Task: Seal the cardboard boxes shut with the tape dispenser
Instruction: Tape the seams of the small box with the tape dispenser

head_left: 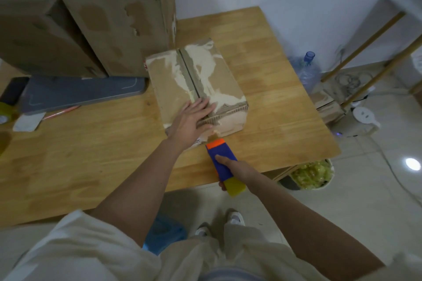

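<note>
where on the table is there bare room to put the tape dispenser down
Bare wood lies right of the small cardboard box, out to the table edge, and in front of the left hand along the near edge. The far left is crowded: large cardboard boxes, a grey tray, a phone. The right hand grips the tape dispenser.

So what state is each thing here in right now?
Small cardboard box: flaps closed, centre seam untaped, surface torn.
Left hand: flat, pressing the flaps.
Tape dispenser: at the box's near end.
Right hand: gripping the dispenser.
Big cardboard box: top flaps closed, worn.
</note>
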